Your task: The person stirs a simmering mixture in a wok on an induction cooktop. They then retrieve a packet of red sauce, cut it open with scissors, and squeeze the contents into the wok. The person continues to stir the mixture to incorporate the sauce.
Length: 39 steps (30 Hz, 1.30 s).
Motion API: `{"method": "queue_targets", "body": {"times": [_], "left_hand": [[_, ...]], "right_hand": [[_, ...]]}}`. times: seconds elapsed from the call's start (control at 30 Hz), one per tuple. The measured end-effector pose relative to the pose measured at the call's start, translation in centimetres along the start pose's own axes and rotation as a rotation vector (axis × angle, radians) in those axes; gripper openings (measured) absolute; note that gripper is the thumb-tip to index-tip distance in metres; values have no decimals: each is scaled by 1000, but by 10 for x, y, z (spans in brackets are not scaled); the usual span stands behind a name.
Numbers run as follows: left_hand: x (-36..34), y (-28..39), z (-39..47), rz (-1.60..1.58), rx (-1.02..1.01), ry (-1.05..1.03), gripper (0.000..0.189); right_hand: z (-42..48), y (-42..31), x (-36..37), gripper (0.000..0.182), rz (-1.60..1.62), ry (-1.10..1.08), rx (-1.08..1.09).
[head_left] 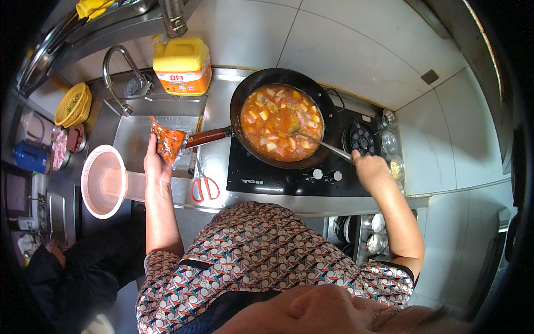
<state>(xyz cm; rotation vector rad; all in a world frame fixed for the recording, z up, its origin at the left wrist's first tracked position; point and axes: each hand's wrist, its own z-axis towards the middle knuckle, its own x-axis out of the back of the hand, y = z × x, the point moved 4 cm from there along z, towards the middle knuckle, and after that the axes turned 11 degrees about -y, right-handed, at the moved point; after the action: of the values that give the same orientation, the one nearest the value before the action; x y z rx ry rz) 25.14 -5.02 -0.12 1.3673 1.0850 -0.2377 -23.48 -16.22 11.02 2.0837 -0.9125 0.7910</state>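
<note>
A clear plastic bag of orange-red sauce (170,144) rests in my left hand (157,160), above the right side of the sink. My right hand (372,170) grips the handle of a metal ladle (323,144), whose bowl sits down in the soup. That reddish soup (288,121), with chunks and pink-edged pieces floating in it, fills much of a black wok (267,77) on the gas cooktop (271,185). The wok's wooden handle (208,137) points left, its end beside the sauce bag. Red-handled scissors (204,188) lie on the steel counter just right of my left forearm.
A steel sink (137,137) with a curved faucet (121,54) is at left. Behind it stands a yellow detergent jug (182,67). A pink plastic basin (104,181) is at the counter's front. Small glass bowls (389,142) line the cooktop's right. Another person's dark clothing (91,259) shows lower left.
</note>
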Motion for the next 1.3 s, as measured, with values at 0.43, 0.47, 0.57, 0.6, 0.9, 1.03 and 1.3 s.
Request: {"method": "queue_targets", "body": {"times": [0.43, 0.47, 0.57, 0.6, 0.9, 1.03, 1.3], "left_hand": [[5, -1, 0, -8, 0, 10, 43], [3, -1, -1, -6, -1, 15, 43], [0, -3, 0, -14, 1, 3, 43], [0, -1, 0, -14, 0, -5, 43], [6, -1, 3, -15, -16, 6, 40], [6, -2, 3, -25, -15, 2, 40], [-2, 0, -4, -7, 0, 29, 41]], "right_hand": [[-21, 35, 57, 22, 14, 615, -191], [-14, 34, 51, 15, 31, 661, -181], [17, 32, 31, 19, -26, 703, -232], [22, 29, 31, 22, -19, 660, -249], [49, -3, 41, 29, 12, 703, -160], [34, -15, 43, 39, -3, 735, -32], [-7, 12, 12, 40, 195, 666, -60]]}}
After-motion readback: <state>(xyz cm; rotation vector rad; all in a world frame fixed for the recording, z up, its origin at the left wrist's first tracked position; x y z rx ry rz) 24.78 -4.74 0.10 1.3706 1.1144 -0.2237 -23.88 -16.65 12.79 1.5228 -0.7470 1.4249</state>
